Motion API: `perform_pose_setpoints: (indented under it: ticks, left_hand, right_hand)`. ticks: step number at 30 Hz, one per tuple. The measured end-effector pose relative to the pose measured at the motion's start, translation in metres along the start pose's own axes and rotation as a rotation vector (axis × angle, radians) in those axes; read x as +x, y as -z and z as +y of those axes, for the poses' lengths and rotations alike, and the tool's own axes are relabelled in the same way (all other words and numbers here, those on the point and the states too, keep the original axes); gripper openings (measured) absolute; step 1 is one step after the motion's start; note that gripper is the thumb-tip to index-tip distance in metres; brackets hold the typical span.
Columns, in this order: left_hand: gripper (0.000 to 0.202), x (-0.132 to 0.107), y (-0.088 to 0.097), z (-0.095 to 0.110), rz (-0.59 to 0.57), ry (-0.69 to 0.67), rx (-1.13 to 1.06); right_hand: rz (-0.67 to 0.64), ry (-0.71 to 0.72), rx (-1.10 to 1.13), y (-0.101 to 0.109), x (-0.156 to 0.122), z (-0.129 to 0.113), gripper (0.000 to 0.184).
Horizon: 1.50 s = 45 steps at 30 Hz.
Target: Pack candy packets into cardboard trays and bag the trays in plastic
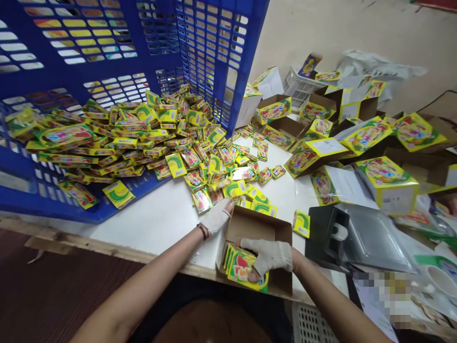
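Behind the table stands 1 plain wall [342, 28], of pale beige colour, with a few small dark marks near the top. In the upper right corner, a red strip [439, 4] is partly visible. The table [143, 226] has a smooth white top and a rough wooden front edge [117, 254]. At the lower left, the floor [46, 295] is dark reddish brown. The light on the wall is soft.
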<state>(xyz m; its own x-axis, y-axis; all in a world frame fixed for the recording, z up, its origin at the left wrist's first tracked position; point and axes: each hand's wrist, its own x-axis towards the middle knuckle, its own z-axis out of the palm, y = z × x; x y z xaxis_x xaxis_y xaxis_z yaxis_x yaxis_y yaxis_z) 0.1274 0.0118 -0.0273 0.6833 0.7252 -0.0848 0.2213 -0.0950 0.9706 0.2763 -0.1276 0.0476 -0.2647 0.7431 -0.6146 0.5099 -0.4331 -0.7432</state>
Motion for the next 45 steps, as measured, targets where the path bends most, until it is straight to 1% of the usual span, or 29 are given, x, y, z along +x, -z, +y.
perform_pose_setpoints:
  ticks: [2,3,4,5,7,8,10,13,15,16,18,19,20,22,24,25,26,28,29,31,33,35,37,38,40,42,43,45]
  left_hand:
    - [0.05,0.012,-0.002,0.004,-0.045,-0.027,0.023]
    - [0.049,0.012,-0.001,0.005,-0.069,-0.037,0.033]
    - [0.048,0.01,-0.001,0.005,-0.087,-0.042,0.043]
    - [0.047,0.006,0.001,0.005,-0.096,-0.041,0.054]
    - [0.046,-0.004,0.003,0.004,-0.084,-0.02,0.075]
    - [0.046,-0.008,0.004,0.002,-0.069,-0.004,0.084]
    - [0.045,-0.013,0.004,-0.001,-0.045,0.025,0.093]
    - [0.044,-0.014,0.0,-0.004,-0.017,0.054,0.097]
    - [0.044,-0.013,-0.002,-0.005,-0.009,0.059,0.091]
    - [0.044,-0.012,-0.002,-0.005,-0.009,0.058,0.086]
    - [0.046,-0.012,-0.002,-0.005,-0.018,0.052,0.074]
    - [0.047,-0.012,-0.002,-0.005,-0.024,0.05,0.067]
    - [0.048,-0.012,-0.002,-0.005,-0.029,0.05,0.061]
    - [0.05,-0.013,0.0,-0.005,-0.037,0.051,0.047]
    - [0.052,-0.015,0.002,-0.004,-0.041,0.051,0.034]
    - [0.053,-0.016,0.003,-0.003,-0.041,0.048,0.029]
    - [0.054,-0.017,0.004,-0.003,-0.041,0.042,0.028]
    - [0.054,-0.017,0.005,-0.002,-0.037,0.025,0.035]
    - [0.054,-0.017,0.006,-0.002,-0.033,0.015,0.043]
    - [0.053,-0.017,0.006,-0.002,-0.022,-0.005,0.063]
    - [0.051,-0.019,0.005,0.0,0.005,-0.027,0.087]
    - [0.051,-0.024,0.004,0.004,0.07,-0.051,0.119]
    - [0.051,-0.032,0.004,0.011,0.161,-0.086,0.147]
    - [0.049,-0.038,0.005,0.016,0.195,-0.13,0.173]
    - [0.045,-0.048,0.007,0.026,0.197,-0.286,0.252]
    - [0.048,-0.057,0.011,0.034,0.15,-0.455,0.342]
    - [0.05,-0.061,0.012,0.036,0.133,-0.503,0.374]
    - [0.051,-0.067,0.015,0.036,0.15,-0.5,0.39]
  right_hand:
    - [-0.086,-0.005,0.132,-0.008,0.009,0.0,0.059]
    - [-0.132,-0.001,0.194,-0.01,0.011,0.0,0.057]
    - [-0.143,0.024,0.218,-0.011,0.013,0.001,0.052]
    - [-0.138,0.056,0.19,-0.011,0.014,0.001,0.047]
    - [-0.046,0.088,-0.001,-0.011,0.015,0.0,0.038]
    - [0.006,0.072,-0.123,-0.011,0.015,-0.002,0.035]
    - [0.067,-0.013,-0.312,-0.014,0.012,-0.01,0.03]
    - [0.097,-0.174,-0.438,-0.027,0.001,-0.027,0.03]
    - [0.172,-0.244,-0.495,-0.038,-0.008,-0.037,0.029]
    - [0.213,-0.254,-0.506,-0.042,-0.012,-0.04,0.027]
    - [0.287,-0.201,-0.456,-0.043,-0.019,-0.04,0.019]
    - [0.311,-0.161,-0.389,-0.039,-0.021,-0.037,0.015]
    - [0.311,-0.129,-0.291,-0.033,-0.022,-0.032,0.013]
    - [0.26,-0.094,-0.037,-0.014,-0.021,-0.019,0.014]
    - [0.239,-0.052,0.164,0.004,-0.014,-0.005,0.02]
    - [0.278,-0.019,0.196,0.01,-0.007,0.002,0.022]
    - [0.34,0.007,0.178,0.014,0.0,0.007,0.023]
    - [0.444,-0.005,0.033,0.014,0.02,0.012,0.026]
    - [0.454,-0.041,-0.061,0.01,0.03,0.013,0.027]
    - [0.417,-0.118,-0.219,0.0,0.047,0.012,0.023]
    - [0.394,-0.139,-0.312,-0.008,0.057,0.009,0.015]
    - [0.412,-0.112,-0.357,-0.01,0.055,0.005,0.01]
    - [0.449,-0.086,-0.415,-0.01,0.042,0.0,0.015]
    - [0.456,-0.094,-0.445,-0.01,0.033,-0.004,0.018]
    - [0.405,-0.15,-0.492,-0.016,0.014,-0.013,0.019]
    - [0.311,-0.23,-0.517,-0.027,0.0,-0.02,0.019]
    - [0.292,-0.261,-0.514,-0.034,-0.006,-0.023,0.019]
    - [0.335,-0.287,-0.454,-0.043,-0.012,-0.024,0.018]
